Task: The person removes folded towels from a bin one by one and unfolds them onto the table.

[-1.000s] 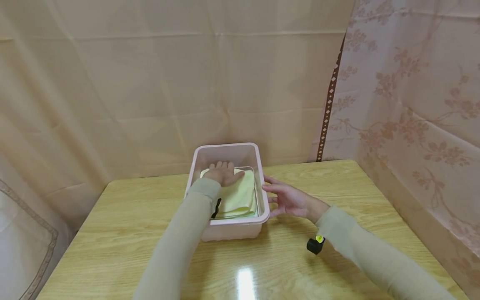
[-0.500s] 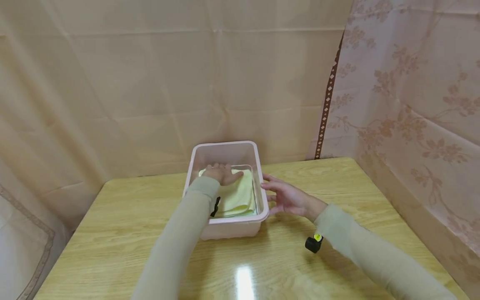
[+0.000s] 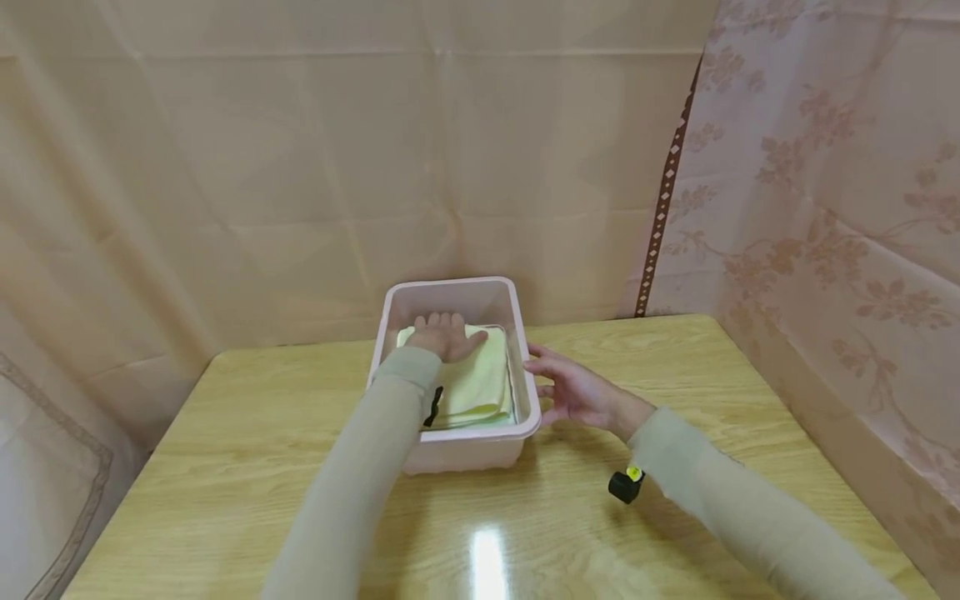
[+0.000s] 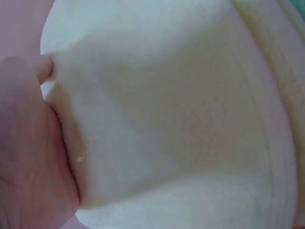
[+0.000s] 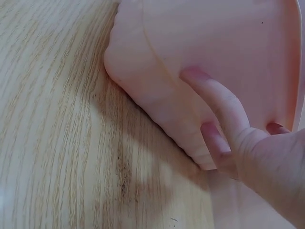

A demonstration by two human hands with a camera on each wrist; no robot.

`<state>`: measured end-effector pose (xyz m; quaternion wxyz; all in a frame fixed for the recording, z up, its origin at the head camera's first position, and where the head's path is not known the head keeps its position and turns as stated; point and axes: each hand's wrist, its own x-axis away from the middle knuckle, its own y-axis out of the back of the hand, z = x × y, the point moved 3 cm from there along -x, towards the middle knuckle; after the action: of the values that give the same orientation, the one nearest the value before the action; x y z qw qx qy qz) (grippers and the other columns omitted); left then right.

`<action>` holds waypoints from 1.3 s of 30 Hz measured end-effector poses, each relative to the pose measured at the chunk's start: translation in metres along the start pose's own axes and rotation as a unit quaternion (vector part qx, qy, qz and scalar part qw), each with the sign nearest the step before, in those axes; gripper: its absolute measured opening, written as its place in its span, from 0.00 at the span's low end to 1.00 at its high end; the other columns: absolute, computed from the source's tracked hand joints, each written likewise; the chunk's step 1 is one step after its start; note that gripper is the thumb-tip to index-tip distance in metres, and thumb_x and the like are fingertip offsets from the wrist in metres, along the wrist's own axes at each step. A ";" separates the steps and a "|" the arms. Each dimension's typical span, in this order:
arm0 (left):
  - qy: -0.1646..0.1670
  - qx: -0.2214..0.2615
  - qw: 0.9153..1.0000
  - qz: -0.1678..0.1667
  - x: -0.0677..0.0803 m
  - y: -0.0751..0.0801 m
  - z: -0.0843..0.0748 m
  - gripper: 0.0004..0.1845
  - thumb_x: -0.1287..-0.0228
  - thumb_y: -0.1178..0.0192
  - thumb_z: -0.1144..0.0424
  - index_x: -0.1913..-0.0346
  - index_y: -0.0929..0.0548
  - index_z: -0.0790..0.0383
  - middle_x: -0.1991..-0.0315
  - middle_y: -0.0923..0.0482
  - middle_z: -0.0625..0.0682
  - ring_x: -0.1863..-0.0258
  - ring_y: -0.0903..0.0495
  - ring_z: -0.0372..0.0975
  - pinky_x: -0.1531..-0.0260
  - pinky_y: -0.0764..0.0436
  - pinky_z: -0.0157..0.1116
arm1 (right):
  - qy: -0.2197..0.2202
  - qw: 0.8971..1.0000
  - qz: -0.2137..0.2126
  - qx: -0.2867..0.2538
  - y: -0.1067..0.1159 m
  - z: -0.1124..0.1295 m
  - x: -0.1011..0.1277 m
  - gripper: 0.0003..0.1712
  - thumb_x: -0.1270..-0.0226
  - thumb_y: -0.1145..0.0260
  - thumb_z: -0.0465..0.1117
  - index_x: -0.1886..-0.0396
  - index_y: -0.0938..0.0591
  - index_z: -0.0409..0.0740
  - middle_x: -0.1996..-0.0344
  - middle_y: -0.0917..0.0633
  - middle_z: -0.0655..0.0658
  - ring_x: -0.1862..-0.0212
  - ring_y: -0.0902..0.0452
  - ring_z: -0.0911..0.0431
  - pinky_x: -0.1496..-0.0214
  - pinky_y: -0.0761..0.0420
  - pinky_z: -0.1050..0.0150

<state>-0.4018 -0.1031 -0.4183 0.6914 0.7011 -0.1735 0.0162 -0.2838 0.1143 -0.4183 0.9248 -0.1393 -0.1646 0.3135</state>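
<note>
head view: a rounded pink plastic bin sits on the glossy wood-grain table, a folded pale yellow cloth inside. the left hand lies flat on the cloth, fingers straight.

left wrist: soft fleecy cloth fills the frame.

right wrist: the right hand rests extended fingers on the bin's smooth wall, gripping nothing.

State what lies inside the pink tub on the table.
Inside the pink tub lies a folded yellow cloth, with the left hand resting flat on it. Whatever lies beneath the cloth is covered.
</note>
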 end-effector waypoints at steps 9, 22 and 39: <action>-0.006 0.010 1.000 -0.007 0.001 0.007 -0.002 0.44 0.26 0.67 0.29 0.36 0.29 0.67 0.33 0.31 0.66 0.35 0.33 0.57 0.38 0.39 0.57 | 0.002 1.000 0.006 0.004 0.001 0.001 -0.001 0.43 0.23 0.49 0.47 0.16 0.59 0.56 0.22 0.51 0.35 0.27 0.49 0.31 0.53 0.16 0.42; -0.053 0.064 0.996 -0.033 0.023 0.051 -0.004 0.39 0.24 0.68 0.31 0.41 0.29 0.66 0.43 0.29 0.63 0.40 0.33 0.56 0.37 0.39 0.59 | -0.013 1.000 -0.003 0.006 -0.004 0.010 -0.002 0.40 0.23 0.51 0.46 0.16 0.54 0.59 0.25 0.45 0.37 0.32 0.41 0.37 0.54 0.16 0.43; -0.085 0.065 0.991 -0.084 0.083 0.117 -0.022 0.33 0.22 0.70 0.33 0.51 0.33 0.62 0.54 0.32 0.56 0.54 0.33 0.51 0.50 0.38 0.50 | -0.036 0.999 0.036 0.001 -0.004 0.014 0.003 0.39 0.21 0.50 0.43 0.17 0.53 0.53 0.23 0.50 0.36 0.26 0.53 0.30 0.49 0.18 0.41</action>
<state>-0.3505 -0.0977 -0.2827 0.6263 0.7554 -0.1706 -0.0902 -0.2849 0.1147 -0.4035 0.9066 -0.1327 -0.1923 0.3514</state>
